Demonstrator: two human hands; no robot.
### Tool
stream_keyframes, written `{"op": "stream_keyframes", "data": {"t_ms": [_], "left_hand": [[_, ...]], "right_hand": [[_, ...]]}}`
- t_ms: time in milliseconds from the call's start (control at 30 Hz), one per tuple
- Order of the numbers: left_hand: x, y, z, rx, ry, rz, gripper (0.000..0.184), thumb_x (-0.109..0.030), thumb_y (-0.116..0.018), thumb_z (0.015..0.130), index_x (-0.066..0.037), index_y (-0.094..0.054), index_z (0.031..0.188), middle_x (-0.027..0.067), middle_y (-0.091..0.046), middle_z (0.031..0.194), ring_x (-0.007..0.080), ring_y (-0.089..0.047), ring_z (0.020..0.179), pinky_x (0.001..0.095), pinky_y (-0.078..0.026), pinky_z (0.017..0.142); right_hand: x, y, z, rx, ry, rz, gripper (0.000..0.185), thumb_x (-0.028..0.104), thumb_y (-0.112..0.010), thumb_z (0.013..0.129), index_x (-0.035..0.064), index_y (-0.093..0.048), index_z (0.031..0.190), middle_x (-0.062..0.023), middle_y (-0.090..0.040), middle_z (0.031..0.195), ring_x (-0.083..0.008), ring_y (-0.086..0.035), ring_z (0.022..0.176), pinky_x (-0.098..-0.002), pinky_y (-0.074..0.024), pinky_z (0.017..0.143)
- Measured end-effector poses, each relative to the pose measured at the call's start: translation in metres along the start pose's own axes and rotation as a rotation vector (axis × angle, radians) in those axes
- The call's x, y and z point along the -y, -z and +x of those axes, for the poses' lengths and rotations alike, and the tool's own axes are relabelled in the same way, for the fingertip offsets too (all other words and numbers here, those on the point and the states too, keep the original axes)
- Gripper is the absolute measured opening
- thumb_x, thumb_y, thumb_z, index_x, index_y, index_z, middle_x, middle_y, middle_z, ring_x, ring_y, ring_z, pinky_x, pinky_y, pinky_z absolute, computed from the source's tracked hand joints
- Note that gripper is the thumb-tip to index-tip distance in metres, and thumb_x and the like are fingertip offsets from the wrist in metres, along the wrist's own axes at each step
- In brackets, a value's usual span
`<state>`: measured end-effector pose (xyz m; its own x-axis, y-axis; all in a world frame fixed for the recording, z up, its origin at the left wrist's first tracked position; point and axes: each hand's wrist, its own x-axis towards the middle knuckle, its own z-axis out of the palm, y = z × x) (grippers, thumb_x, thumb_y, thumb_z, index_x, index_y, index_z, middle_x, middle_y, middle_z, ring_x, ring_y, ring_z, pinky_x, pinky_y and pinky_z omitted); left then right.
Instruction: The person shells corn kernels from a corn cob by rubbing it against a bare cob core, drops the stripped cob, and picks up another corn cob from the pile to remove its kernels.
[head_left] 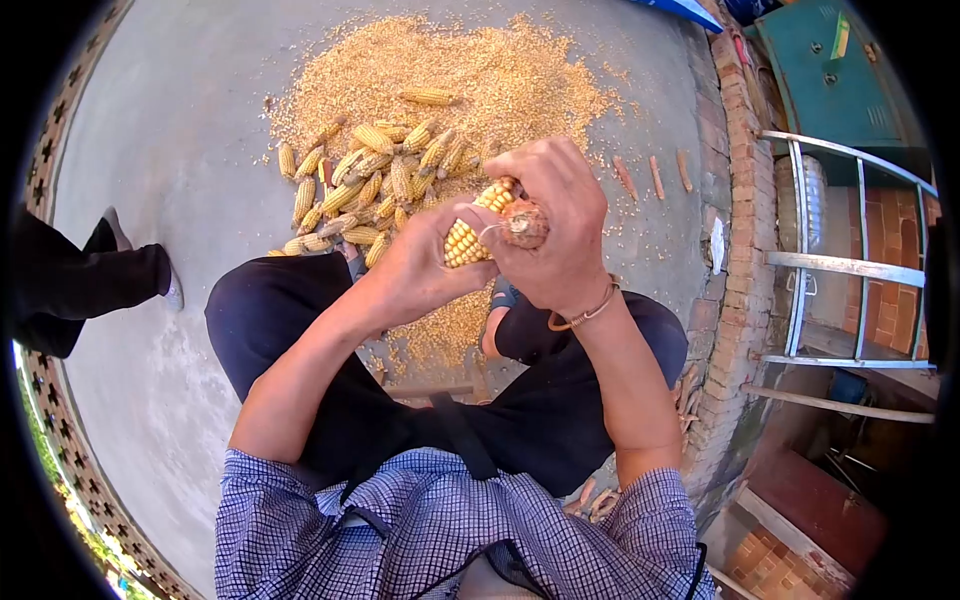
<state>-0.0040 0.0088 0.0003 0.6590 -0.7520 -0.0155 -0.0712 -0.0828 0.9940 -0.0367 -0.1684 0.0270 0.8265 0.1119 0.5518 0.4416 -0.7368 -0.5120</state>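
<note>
Left hand: The left hand (415,258) reaches far and to the right from a rolled checked sleeve (270,510), its fingers and thumb clamped around the ear of corn (468,238).
Right hand: The right hand (555,225), a bracelet (588,310) at its wrist, angles far and to the left, knuckles up, fingers curled tight on the reddish cob (525,224).
Arms: Both forearms slant inward over the spread knees, the hands meeting just beyond them.
Ear of corn: Held tilted between the two hands, its yellow rows bared on the near left side, it lies against the cob, whose round end faces the camera.
Pile: Unshelled ears (372,165) lie heaped beyond the left knee, at the near edge of a wide spread of loose kernels (450,70).
Bare cobs: Three stripped cobs (656,177) rest on the concrete floor (160,340), right of the kernels.
Bystander: At far left, another person's dark trouser leg (110,282) enters the scene.
Right edge: A metal rack (845,265) stands beyond low brickwork (742,270).
</note>
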Motion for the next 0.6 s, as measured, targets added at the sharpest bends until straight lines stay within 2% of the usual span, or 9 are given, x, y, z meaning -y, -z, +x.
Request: {"op": "stream_keyframes", "data": {"t_ms": [33,200,267,300,333,400,433,533,600], "left_hand": [[0.000,-0.001,0.000,-0.004,0.009,0.049,0.051,-0.011,-0.071,0.079,0.004,-0.053,0.124,0.0175,-0.065,0.110,0.0210,-0.061,0.106,0.0352,-0.047,0.092],[0.008,-0.005,0.000,0.015,-0.024,0.210,0.047,-0.004,-0.069,0.078,0.004,-0.054,0.122,0.0179,-0.068,0.098,0.0283,-0.067,0.095,0.0367,-0.051,0.083],[0.012,-0.011,0.001,-0.013,0.016,0.374,0.045,-0.004,-0.070,0.078,0.004,-0.053,0.119,0.0227,-0.066,0.091,0.0357,-0.067,0.091,0.0384,-0.050,0.080],[0.010,-0.014,0.001,-0.020,0.053,0.434,0.045,-0.004,-0.070,0.078,0.004,-0.054,0.119,0.0230,-0.066,0.091,0.0366,-0.066,0.091,0.0387,-0.050,0.079],[0.009,-0.017,0.001,-0.033,0.091,0.495,0.044,-0.004,-0.070,0.078,0.004,-0.054,0.118,0.0232,-0.065,0.090,0.0376,-0.066,0.090,0.0391,-0.050,0.079],[0.015,-0.022,0.004,-0.104,0.043,0.340,0.042,-0.007,-0.072,0.079,0.004,-0.056,0.115,0.0154,-0.066,0.086,0.0252,-0.065,0.082,0.0354,-0.049,0.076],[0.014,-0.024,0.006,-0.125,0.021,0.230,0.041,-0.007,-0.072,0.079,0.004,-0.056,0.115,0.0131,-0.065,0.086,0.0212,-0.064,0.081,0.0342,-0.049,0.076],[0.014,-0.020,0.010,-0.209,0.016,0.090,0.039,-0.007,-0.072,0.081,0.004,-0.057,0.114,0.0076,-0.064,0.086,0.0127,-0.059,0.081,0.0309,-0.048,0.075],[0.016,-0.017,0.011,-0.254,0.037,0.098,0.037,-0.007,-0.071,0.081,0.004,-0.057,0.113,0.0063,-0.064,0.087,0.0102,-0.057,0.081,0.0297,-0.048,0.076]], "right_hand": [[0.001,-0.006,0.002,-0.074,0.033,-0.036,0.019,0.016,-0.076,0.077,0.0040,-0.062,0.080,-0.0106,-0.059,0.073,-0.0299,-0.056,0.068,-0.0391,-0.0418,0.060],[0.006,-0.010,-0.002,-0.110,-0.234,-0.122,0.020,0.011,-0.076,0.070,0.0051,-0.056,0.072,-0.0114,-0.057,0.068,-0.0313,-0.057,0.064,-0.0399,-0.0455,0.058],[0.003,-0.014,-0.002,-0.136,-0.365,-0.127,0.020,0.012,-0.076,0.070,0.0049,-0.057,0.070,-0.0120,-0.058,0.065,-0.0330,-0.058,0.061,-0.0406,-0.0465,0.057],[0.000,-0.012,-0.001,-0.108,-0.377,-0.157,0.020,0.013,-0.076,0.077,0.0043,-0.059,0.071,-0.0092,-0.062,0.063,-0.0268,-0.062,0.059,-0.0386,-0.0478,0.056],[-0.003,-0.010,0.000,-0.122,-0.494,0.061,0.019,0.014,-0.074,0.080,0.0043,-0.061,0.072,-0.0080,-0.064,0.065,-0.0234,-0.063,0.060,-0.0368,-0.0481,0.056],[-0.010,-0.004,0.003,-0.143,-0.710,0.505,0.019,0.016,-0.072,0.087,0.0041,-0.063,0.074,-0.0056,-0.067,0.069,-0.0166,-0.064,0.063,-0.0333,-0.0488,0.056],[-0.018,-0.001,0.003,-0.214,-0.722,0.696,0.018,0.018,-0.066,0.094,0.0027,-0.068,0.085,-0.0054,-0.071,0.078,-0.0109,-0.066,0.074,-0.0274,-0.0519,0.065],[-0.022,0.000,0.006,-0.476,-0.704,0.829,0.018,0.019,-0.064,0.095,0.0020,-0.070,0.095,-0.0069,-0.071,0.080,-0.0134,-0.068,0.081,-0.0257,-0.0529,0.078],[-0.023,-0.002,0.002,-0.341,-0.634,0.741,0.027,0.022,-0.068,0.093,-0.0007,-0.066,0.108,-0.0135,-0.069,0.104,-0.0176,-0.064,0.102,-0.0301,-0.0500,0.091]]}}
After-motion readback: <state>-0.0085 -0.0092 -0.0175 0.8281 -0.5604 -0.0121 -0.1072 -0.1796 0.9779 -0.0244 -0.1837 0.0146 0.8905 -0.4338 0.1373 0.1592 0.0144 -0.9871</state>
